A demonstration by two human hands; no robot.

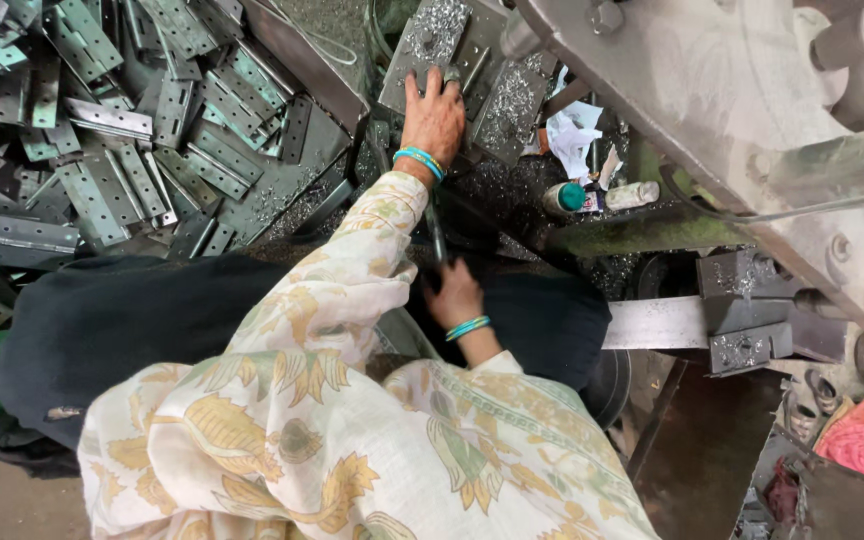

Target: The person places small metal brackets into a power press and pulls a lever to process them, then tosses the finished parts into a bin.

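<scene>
The left hand (434, 115) lies flat and open on a grey metal plate covered with shavings (439, 40). Below this plate, the right hand (454, 292) closes on a thin dark metal rod (437, 228).

This is a metalworking workshop. A heap of grey steel hinges (122, 130) fills the upper left corner. Metal shavings (512, 100) lie over the steel plates (432, 50) and the dark bench at the top middle. A heavy grey machine frame (712, 90) with bolts runs along the right edge, above a steel clamp block (747, 310).
</scene>
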